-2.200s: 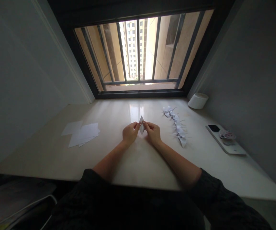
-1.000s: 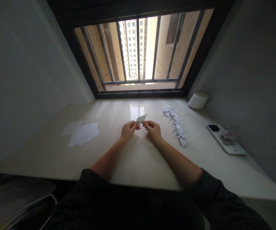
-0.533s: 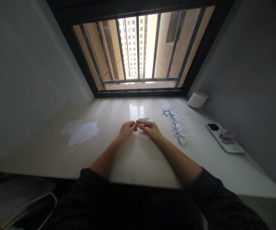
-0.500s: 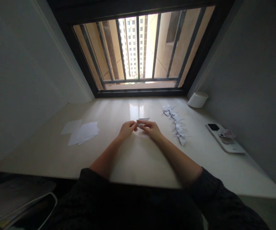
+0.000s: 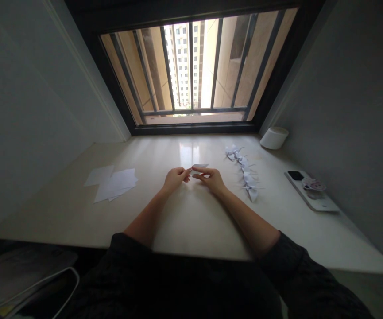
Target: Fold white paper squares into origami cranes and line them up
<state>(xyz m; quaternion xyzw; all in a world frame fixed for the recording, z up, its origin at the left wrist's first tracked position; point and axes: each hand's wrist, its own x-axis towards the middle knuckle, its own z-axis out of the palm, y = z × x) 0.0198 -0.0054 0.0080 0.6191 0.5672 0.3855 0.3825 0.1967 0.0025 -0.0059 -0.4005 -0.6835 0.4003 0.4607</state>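
Note:
Between my two hands is a small folded piece of white paper [image 5: 200, 166], held a little above the middle of the white sill. My left hand [image 5: 177, 177] pinches its left end between thumb and fingers. From the other side my right hand [image 5: 211, 178] grips it, thumb and forefinger closed on the paper. A pointed flap sticks out beyond the right fingertips towards the window. The fingers cover much of the paper, so its full shape is hidden. Several folded paper cranes [image 5: 249, 178] stand in a row to the right of my right hand.
Loose white paper sheets [image 5: 114, 185] lie overlapping on the left of the sill [image 5: 198, 226]. On the right are a phone [image 5: 322, 203] with a round grip on its back and a white cylindrical object [image 5: 274, 138] by the wall. A barred window [image 5: 193, 129] closes the far side.
The fingers of my right hand have shifted slightly on the folded paper, the lower ones parting a little from it. My left hand stays nearly in place.

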